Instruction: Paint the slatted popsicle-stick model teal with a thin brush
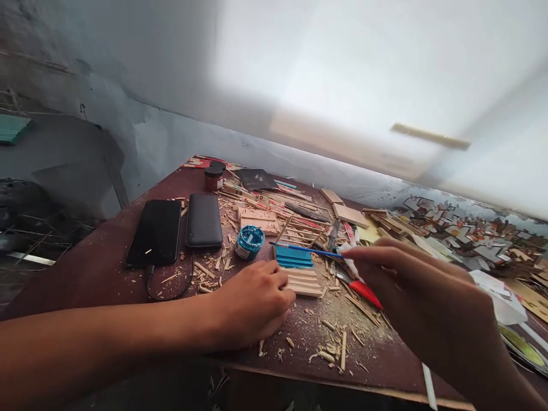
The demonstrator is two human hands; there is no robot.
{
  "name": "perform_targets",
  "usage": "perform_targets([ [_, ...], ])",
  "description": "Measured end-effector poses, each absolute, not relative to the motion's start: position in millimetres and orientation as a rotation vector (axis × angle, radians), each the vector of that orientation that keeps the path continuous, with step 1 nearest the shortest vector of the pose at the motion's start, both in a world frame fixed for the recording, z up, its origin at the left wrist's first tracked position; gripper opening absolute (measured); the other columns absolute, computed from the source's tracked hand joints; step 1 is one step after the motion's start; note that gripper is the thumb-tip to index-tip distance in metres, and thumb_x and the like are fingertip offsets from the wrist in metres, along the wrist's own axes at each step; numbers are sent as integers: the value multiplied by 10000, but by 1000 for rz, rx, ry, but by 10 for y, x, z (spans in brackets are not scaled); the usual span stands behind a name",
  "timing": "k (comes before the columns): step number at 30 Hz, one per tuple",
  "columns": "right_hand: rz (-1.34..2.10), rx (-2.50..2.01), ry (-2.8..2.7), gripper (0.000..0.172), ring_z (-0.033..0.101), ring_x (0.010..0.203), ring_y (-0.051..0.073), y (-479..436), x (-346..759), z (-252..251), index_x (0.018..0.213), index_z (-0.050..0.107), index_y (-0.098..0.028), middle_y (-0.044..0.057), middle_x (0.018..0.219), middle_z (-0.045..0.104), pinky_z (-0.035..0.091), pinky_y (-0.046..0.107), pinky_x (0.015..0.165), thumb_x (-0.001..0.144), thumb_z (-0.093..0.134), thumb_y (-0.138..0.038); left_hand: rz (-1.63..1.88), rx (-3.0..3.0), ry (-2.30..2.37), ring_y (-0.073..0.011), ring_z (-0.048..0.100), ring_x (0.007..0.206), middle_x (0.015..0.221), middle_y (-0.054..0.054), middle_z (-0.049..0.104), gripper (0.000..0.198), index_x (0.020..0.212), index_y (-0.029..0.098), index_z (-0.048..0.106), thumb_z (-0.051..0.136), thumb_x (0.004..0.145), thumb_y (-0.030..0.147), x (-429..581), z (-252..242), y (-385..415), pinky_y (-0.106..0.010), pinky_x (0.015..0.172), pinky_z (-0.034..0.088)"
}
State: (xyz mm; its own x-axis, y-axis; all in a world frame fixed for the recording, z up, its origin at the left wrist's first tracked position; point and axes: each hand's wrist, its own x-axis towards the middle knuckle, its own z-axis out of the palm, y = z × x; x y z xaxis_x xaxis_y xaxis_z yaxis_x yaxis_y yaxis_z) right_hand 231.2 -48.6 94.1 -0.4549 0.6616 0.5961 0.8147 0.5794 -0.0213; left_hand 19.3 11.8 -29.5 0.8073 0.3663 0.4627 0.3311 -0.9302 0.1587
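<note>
My left hand (252,302) rests on the dark brown table (103,268), fingers curled against the edge of a small ribbed panel of wooden sticks (303,281). The panel's far half (293,257) is painted blue, its near half is bare wood. My right hand (423,297) pinches a thin blue paintbrush (306,249), its tip over the blue part. A small open pot of blue paint (249,241) stands just left of the panel.
A black phone (156,231) and a black case (204,221) lie at the left, with a cable. A dark red-lidded jar (213,178), loose sticks, wood shavings, a red-handled tool (363,292) and card pieces clutter the table. A wall rises behind.
</note>
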Motion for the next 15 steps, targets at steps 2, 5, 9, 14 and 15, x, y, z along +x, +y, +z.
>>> perform_targets([
  [2, -379, -1156, -2269, 152, 722, 737, 172, -365, 2119, 1066, 1000, 713, -239, 26, 881, 770, 534, 314, 677, 1008, 598, -141, 776, 2928, 570, -263, 665, 971, 960, -76, 731, 154, 895, 162, 713, 695, 999, 274, 193, -292, 121, -404, 838, 551],
  [5, -376, -1133, -2344, 195, 691, 673, 153, -129, 1874, 1135, 899, 733, -203, 20, 805, 765, 504, 311, 655, 967, 592, -88, 774, 2947, 572, -261, 665, 950, 926, -75, 731, 170, 864, 165, 723, 721, 979, 290, 195, -276, 126, -398, 827, 533],
  [9, -369, -1174, -2459, 234, 674, 646, 162, 138, 1697, 1067, 811, 764, -164, 50, 760, 767, 465, 324, 626, 920, 588, -55, 769, 2976, 560, -260, 671, 919, 881, -72, 724, 186, 833, 168, 732, 719, 975, 287, 194, -252, 139, -406, 838, 519],
  [14, -245, -1234, -2389, 176, 629, 571, 146, 294, 1607, 892, 938, 799, -138, 36, 679, 743, 470, 315, 599, 929, 623, -135, 778, 3005, 552, -279, 683, 903, 876, -78, 735, 196, 861, 165, 757, 725, 974, 322, 197, -252, 158, -473, 915, 510],
  [15, -165, -1257, -2345, 167, 622, 560, 139, 317, 1596, 862, 960, 794, -141, 26, 672, 741, 480, 308, 596, 929, 631, -156, 779, 3010, 551, -280, 685, 899, 869, -79, 735, 200, 856, 165, 759, 727, 973, 323, 196, -255, 160, -487, 936, 505],
])
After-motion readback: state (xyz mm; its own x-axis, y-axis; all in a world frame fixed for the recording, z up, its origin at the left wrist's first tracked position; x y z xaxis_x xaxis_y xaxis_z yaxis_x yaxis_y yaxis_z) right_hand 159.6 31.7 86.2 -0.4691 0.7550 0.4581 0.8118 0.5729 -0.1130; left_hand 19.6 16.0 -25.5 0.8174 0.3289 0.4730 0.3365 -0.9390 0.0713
